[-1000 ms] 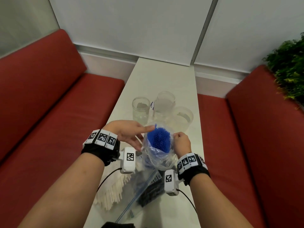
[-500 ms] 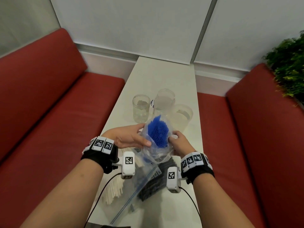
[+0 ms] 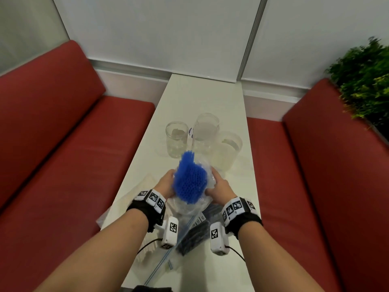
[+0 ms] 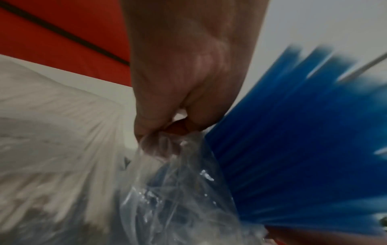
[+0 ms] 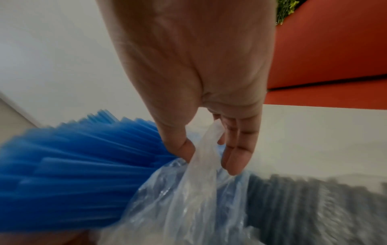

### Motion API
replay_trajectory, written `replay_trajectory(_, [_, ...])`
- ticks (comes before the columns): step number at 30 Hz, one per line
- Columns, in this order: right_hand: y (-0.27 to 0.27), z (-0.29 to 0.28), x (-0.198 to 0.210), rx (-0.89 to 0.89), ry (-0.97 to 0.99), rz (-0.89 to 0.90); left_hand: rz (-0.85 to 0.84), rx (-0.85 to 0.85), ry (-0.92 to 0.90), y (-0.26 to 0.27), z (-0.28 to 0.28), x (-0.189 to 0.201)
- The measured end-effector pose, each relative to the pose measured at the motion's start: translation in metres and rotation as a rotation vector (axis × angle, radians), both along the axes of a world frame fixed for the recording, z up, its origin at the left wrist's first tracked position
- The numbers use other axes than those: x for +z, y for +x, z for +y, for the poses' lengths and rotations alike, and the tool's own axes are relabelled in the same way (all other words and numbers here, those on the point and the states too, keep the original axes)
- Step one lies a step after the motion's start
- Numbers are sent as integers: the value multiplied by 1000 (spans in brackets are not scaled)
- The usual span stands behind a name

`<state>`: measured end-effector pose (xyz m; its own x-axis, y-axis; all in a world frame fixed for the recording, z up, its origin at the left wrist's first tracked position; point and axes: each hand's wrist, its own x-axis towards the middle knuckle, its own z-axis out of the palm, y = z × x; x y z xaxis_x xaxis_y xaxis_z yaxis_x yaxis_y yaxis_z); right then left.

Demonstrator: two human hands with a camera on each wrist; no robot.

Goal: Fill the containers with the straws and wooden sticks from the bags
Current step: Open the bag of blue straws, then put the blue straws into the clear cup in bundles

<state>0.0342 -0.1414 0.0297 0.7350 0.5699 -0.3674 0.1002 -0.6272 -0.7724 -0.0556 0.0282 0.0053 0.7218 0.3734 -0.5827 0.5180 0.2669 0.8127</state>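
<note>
Red seats flank your white bench [image 3: 202, 98].
Your left hand [image 3: 166, 184] and right hand [image 3: 221, 186] pinch the clear bag [image 3: 189, 207] of blue straws [image 3: 189, 182] above it, fingers [image 5: 236, 157] curled, near three jars [image 3: 205, 131].

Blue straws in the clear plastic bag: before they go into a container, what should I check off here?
1. Left hand pinches the clear plastic bag: ok.
2. Right hand pinches the bag's other side: ok.
3. Bundle of blue plastic straws sticks out of the bag's mouth: ok.
4. Three clear containers stand upright on the white table: ok.
5. Containers empty: cannot tell, something pale shows inside.
6. Straws lined up over a container: not ok, they are nearer than the containers.
</note>
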Motion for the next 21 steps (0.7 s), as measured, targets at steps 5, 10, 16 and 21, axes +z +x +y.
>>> replay_trajectory(5, [-5, -7, 2, -16, 90, 29, -60, -174, 4, -5, 2, 6])
replay_trajectory(10, [18, -12, 33, 26, 35, -36, -207, -188, -164, -2, 7, 37])
replay_trajectory(16, [14, -9, 21, -151, -115, -78, -45, -84, -13, -7, 12, 16])
replay_trajectory(21, [-12, -1, -23, -59, -276, -55, 38, 213, -63, -29, 25, -28])
